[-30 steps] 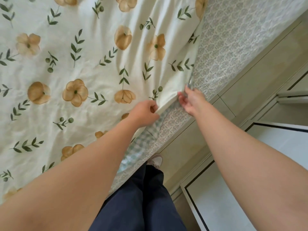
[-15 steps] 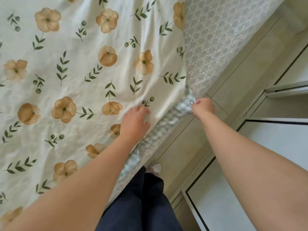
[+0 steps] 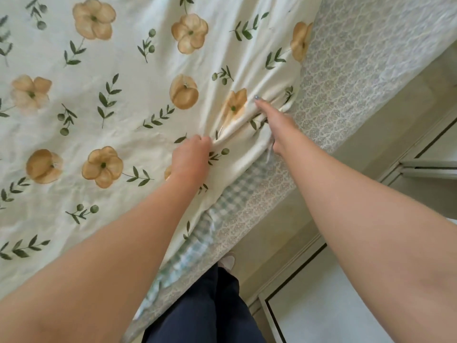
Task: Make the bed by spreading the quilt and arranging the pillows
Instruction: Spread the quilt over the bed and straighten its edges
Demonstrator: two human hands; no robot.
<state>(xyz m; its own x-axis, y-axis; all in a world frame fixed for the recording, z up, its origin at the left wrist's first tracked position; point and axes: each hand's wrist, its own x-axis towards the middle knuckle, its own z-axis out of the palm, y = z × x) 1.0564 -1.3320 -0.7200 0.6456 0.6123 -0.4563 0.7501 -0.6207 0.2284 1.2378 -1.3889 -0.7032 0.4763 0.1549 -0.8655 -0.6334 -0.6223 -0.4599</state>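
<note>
The quilt (image 3: 118,115), cream with tan flowers and green sprigs, lies flat across the left of my view and covers most of the bed. Its near border runs diagonally from lower left to upper right, along the side of the bed where I stand, so I judge its long axis follows that same diagonal.

My left hand (image 3: 191,158) rests knuckles-up a little way in from that border, fingers curled shut with a pinch of quilt gathered in them. Creases fan out from that fist toward the edge. I hold it there, I think, to anchor the cloth while the other hand works the edge.

A strip of green-checked lining (image 3: 222,204) shows under the border, so the edge is not yet square.

My right hand (image 3: 277,125) reaches across the border, forefinger stretched out and pressing the fabric down; the other fingers are tucked under a fold, and whether they clasp it I cannot tell.

Further right, the patterned mattress cover (image 3: 346,78) is bare beside the quilt, then the pale floor (image 3: 321,315). No pillows are in view.
</note>
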